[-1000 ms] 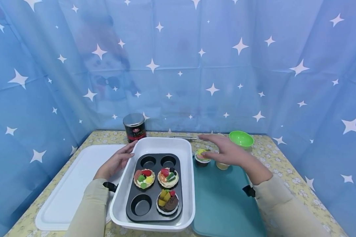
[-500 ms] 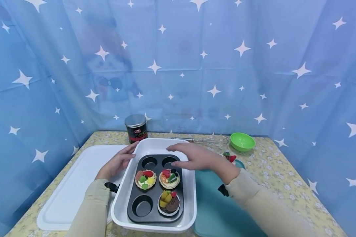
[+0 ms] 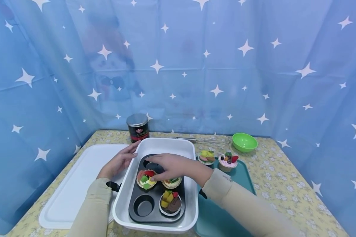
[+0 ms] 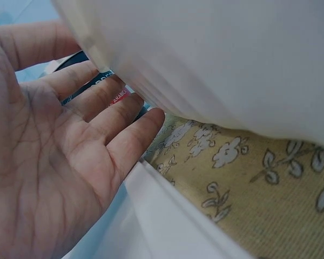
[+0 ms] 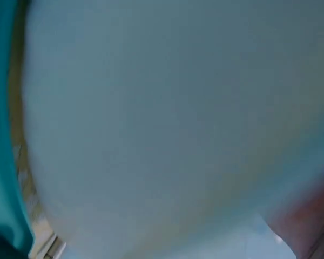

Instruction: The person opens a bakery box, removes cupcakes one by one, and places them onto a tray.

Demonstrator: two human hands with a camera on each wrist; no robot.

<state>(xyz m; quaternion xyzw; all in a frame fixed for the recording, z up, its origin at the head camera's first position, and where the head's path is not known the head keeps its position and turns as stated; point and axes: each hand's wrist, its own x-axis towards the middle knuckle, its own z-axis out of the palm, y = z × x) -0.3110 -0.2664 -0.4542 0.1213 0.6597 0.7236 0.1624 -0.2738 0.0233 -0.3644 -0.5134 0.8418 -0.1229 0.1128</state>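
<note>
A deep white baking dish stands mid-table and holds a dark muffin tin. In the tin sit a fruit tart at left, another fruit tart partly behind my right hand, and a chocolate-and-fruit cupcake at front right. My right hand hovers over the tin's back half, fingers spread, thumb over the left tart. Its wrist view shows mostly the dish's blurred wall. My left hand rests at the dish's left rim, fingers extended along its outer wall.
Two cupcakes, one yellow-topped and one pink, stand on a teal tray at right. Behind are a whisk, a green bowl and an espresso tin. A white board lies left.
My right hand has moved left from above the teal tray's cupcakes to over the muffin tin, uncovering both cupcakes. The left hand has stayed at the dish's rim.
</note>
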